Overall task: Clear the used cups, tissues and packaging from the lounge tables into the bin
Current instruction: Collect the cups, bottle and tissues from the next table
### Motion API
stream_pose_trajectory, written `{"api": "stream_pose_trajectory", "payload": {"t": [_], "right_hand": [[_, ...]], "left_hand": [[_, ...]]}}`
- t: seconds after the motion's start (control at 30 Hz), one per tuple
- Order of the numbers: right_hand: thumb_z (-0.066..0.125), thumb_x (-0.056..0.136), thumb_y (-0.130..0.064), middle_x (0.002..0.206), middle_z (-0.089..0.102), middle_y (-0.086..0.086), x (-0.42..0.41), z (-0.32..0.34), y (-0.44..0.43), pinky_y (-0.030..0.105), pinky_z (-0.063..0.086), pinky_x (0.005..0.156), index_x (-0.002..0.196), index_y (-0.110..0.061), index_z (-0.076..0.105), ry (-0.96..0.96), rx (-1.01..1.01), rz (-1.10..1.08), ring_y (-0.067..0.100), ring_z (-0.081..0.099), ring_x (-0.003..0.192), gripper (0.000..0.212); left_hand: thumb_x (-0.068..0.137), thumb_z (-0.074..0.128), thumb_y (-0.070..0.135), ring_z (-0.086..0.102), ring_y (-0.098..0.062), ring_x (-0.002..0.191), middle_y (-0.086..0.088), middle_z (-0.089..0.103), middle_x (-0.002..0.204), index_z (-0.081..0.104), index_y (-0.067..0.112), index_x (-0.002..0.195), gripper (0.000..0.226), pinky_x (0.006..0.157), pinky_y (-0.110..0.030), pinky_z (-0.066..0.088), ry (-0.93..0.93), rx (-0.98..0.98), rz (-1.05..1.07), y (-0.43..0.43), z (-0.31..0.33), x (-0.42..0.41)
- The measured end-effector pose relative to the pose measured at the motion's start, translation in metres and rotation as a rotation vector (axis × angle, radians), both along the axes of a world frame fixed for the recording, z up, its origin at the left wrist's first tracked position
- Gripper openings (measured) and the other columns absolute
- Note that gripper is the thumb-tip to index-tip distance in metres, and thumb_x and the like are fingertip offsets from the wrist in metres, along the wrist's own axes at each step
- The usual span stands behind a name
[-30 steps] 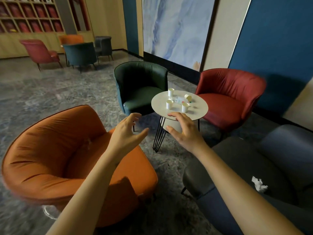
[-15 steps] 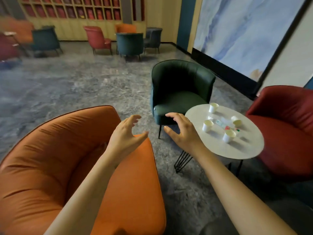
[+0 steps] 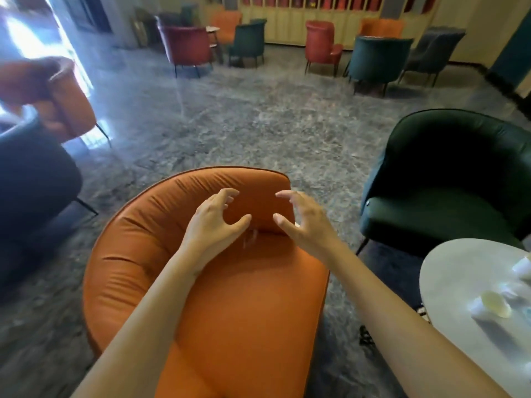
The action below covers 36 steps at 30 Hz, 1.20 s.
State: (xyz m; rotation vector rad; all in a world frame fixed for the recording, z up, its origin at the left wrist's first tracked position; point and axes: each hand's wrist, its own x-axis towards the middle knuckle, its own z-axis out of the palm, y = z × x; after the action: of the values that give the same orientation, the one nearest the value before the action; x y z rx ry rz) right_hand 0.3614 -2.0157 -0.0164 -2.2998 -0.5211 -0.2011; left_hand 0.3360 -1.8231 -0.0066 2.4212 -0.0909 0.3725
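Both arms reach forward over an orange armchair [image 3: 230,297] that fills the lower middle of the view. The left hand [image 3: 214,218] and the right hand [image 3: 304,222] hover side by side, apart from each other, above the line where the seat meets the backrest. Each hand is open and empty, with fingers spread and loosely hooked and the thumbs pointing in toward one another.

At six o'clock from the gap between the thumbs, a small pale scrap [image 3: 250,238] lies in the crease of the seat (tissue or clear wrapper, too blurred to tell). Neither hand touches it, and the left thumb is nearest.

At four o'clock from the hands, a round white table [image 3: 459,282] is cut off by the right edge. A paper cup [image 3: 488,307] lies on its side there, showing a yellowish inside. A second cup [image 3: 521,267] sits at one o'clock from the first, right at the edge (too blurred to tell how it stands).

A dark green armchair [image 3: 445,191] stands at two o'clock from the hands, just beyond the table. The grey marbled floor [image 3: 258,124] stretches toward twelve o'clock, where red, green, orange and grey chairs stand before a yellow shelf wall. At nine o'clock a dark chair and another orange one are smeared by blur beside a bright glare.
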Motion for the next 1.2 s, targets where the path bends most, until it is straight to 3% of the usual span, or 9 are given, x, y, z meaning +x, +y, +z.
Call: {"api": "stream_pose_trajectory", "payload": {"t": [0.13, 0.33, 0.63, 0.93, 1.03, 1.2], "right_hand": [[0.056, 0.087, -0.036, 0.125, 0.053, 0.003, 0.03, -0.002, 0.017, 0.046, 0.037, 0.098, 0.124, -0.019, 0.05, -0.013, 0.013, 0.028, 0.022, 0.048, 0.115, 0.041], [0.052, 0.083, -0.042, 0.124, 0.052, 0.001, 0.071, -0.02, 0.035, 0.046, 0.039, 0.095, 0.124, -0.02, 0.05, 0.05, 0.02, 0.051, 0.021, 0.048, 0.112, 0.047], [0.054, 0.083, -0.04, 0.124, 0.053, -0.002, 0.175, -0.091, 0.045, 0.04, 0.038, 0.096, 0.123, -0.021, 0.051, 0.145, -0.027, 0.153, 0.018, 0.047, 0.115, 0.044], [0.054, 0.079, -0.039, 0.122, 0.053, -0.003, 0.312, -0.272, 0.054, 0.039, 0.04, 0.094, 0.12, -0.021, 0.052, 0.263, -0.081, 0.257, 0.016, 0.049, 0.112, 0.045], [0.056, 0.082, -0.038, 0.123, 0.051, 0.002, 0.328, -0.347, 0.058, 0.042, 0.039, 0.096, 0.123, -0.019, 0.048, 0.353, -0.142, 0.291, 0.022, 0.048, 0.114, 0.046], [0.063, 0.075, -0.04, 0.144, 0.032, 0.004, 0.336, -0.44, 0.074, 0.038, 0.031, 0.106, 0.137, -0.026, 0.034, 0.485, -0.249, 0.315, 0.022, 0.03, 0.132, 0.07]], "left_hand": [[0.078, 0.067, 0.038, 0.056, -0.014, 0.105, -0.001, 0.06, 0.117, 0.051, 0.023, 0.121, 0.048, 0.085, -0.028, 0.044, -0.011, -0.007, 0.06, 0.02, -0.005, 0.021], [0.077, 0.067, 0.038, 0.055, -0.013, 0.106, 0.0, 0.059, 0.117, 0.051, 0.024, 0.121, 0.049, 0.086, -0.029, 0.043, 0.037, -0.009, 0.088, 0.035, -0.026, 0.057], [0.077, 0.067, 0.038, 0.048, -0.003, 0.1, 0.004, 0.058, 0.116, 0.049, 0.027, 0.122, 0.05, 0.081, -0.02, 0.037, 0.137, -0.046, 0.229, 0.033, -0.093, 0.141], [0.076, 0.067, 0.037, 0.049, -0.003, 0.104, 0.009, 0.054, 0.115, 0.049, 0.028, 0.123, 0.051, 0.079, -0.013, 0.034, 0.315, -0.165, 0.418, 0.022, -0.264, 0.245], [0.077, 0.064, 0.042, 0.047, -0.006, 0.112, 0.012, 0.051, 0.12, 0.045, 0.032, 0.125, 0.052, 0.086, -0.021, 0.033, 0.435, -0.157, 0.482, 0.023, -0.331, 0.262], [0.075, 0.067, 0.036, 0.046, -0.016, 0.118, 0.005, 0.049, 0.126, 0.045, 0.03, 0.128, 0.058, 0.09, -0.023, 0.033, 0.532, -0.144, 0.49, 0.025, -0.421, 0.28]]}}
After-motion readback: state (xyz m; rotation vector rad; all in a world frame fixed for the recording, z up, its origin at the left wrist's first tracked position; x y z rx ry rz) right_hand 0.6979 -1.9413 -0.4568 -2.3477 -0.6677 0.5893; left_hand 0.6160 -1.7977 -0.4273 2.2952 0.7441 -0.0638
